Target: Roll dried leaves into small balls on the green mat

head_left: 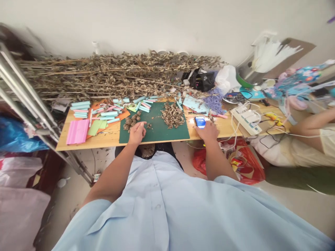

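My left hand point(137, 133) rests at the front of the green cutting mat point(157, 135), its fingers curled in. What they hold, if anything, is hidden. Right beside it lie several round brown clumps point(131, 122) of dried plant. A loose heap of dried leaves point(172, 115) sits on the right part of the mat. To the right of the mat, my right hand point(209, 131) is closed around the lower end of a phone point(200, 122) that lies on the wooden table point(222, 131). The phone's screen is lit.
Dried plant stalks point(117, 75) line the back. Rolled paper tubes point(108, 113) and a pink pad point(77, 131) are at the left. A power strip point(246, 119) with cables lies at the right, near another person's arm point(311, 125). Metal poles point(34, 90) stand at the left.
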A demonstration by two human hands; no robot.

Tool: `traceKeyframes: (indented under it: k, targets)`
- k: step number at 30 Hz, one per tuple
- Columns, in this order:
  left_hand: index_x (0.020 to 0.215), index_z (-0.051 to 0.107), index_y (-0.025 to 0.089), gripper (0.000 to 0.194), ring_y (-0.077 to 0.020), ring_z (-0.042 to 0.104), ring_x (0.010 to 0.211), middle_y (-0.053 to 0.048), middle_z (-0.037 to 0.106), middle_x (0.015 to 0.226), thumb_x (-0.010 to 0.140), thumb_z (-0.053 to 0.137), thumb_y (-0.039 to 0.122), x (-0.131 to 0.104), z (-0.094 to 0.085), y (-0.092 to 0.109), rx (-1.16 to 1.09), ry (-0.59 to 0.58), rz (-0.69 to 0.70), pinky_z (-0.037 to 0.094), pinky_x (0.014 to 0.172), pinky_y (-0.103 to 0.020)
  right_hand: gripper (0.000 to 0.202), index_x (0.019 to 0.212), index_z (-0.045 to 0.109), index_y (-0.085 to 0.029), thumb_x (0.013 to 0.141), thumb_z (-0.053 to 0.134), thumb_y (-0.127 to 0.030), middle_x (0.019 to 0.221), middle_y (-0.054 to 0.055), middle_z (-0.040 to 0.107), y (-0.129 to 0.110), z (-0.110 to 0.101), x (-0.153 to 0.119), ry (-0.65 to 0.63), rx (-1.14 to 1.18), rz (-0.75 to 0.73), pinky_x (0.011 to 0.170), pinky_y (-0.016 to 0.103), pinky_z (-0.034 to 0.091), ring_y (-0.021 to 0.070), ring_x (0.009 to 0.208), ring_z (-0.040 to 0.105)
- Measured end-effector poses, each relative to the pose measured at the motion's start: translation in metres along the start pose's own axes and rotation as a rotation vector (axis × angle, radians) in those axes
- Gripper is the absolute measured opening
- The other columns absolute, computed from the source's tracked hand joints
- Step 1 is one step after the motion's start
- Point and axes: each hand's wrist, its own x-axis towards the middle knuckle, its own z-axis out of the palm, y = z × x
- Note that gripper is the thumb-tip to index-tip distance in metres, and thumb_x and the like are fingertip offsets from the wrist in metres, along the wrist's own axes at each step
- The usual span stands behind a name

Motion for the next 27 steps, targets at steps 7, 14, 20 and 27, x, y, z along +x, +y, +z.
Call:
traceKeyframes:
  k: [7,14,20,27]
  targets:
    - [0.123,0.063,0.014,0.053,-0.0076,0.036,0.038,0.006,0.048,0.050,0.094,0.052,0.057,-0.001,-0.001,-0.001,-0.067,-0.044,-0.028,0.029,0.040,-0.021,0.039,0.123,0.061,-0.019,0.095,0.048,-0.043,0.120,0.014,0.067,-0.075,-0.005,-0.041,0.095,0.347,-0.411,0.100,0.046,0.047,0.0291,0.106,0.062]
    - [0.129,0.062,0.012,0.059,-0.0089,0.038,0.040,0.004,0.048,0.053,0.096,0.051,0.060,-0.006,-0.007,-0.003,-0.167,-0.089,0.037,0.029,0.040,-0.023,0.026,0.108,0.071,-0.025,0.094,0.057,-0.042,0.106,0.006,0.072,-0.181,0.017,-0.114,-0.182,0.774,-0.837,0.086,0.038,0.057,0.0220,0.089,0.066]
    - [0.120,0.067,0.014,0.064,-0.0092,0.040,0.043,0.000,0.052,0.059,0.089,0.056,0.069,-0.003,-0.009,-0.008,-0.220,-0.061,-0.011,0.029,0.042,-0.026,0.026,0.112,0.070,-0.025,0.088,0.063,-0.029,0.118,0.007,0.069,-0.223,0.025,-0.127,-0.185,0.794,-0.989,0.087,0.039,0.058,0.0218,0.092,0.067]
    - [0.118,0.067,0.014,0.065,-0.0076,0.036,0.040,0.000,0.054,0.060,0.088,0.055,0.071,0.005,-0.007,-0.021,-0.326,-0.146,-0.017,0.027,0.043,-0.026,0.027,0.111,0.061,-0.025,0.084,0.063,-0.027,0.095,0.003,0.076,-0.232,0.026,-0.128,-0.195,0.791,-0.832,0.085,0.037,0.059,0.0210,0.084,0.073]
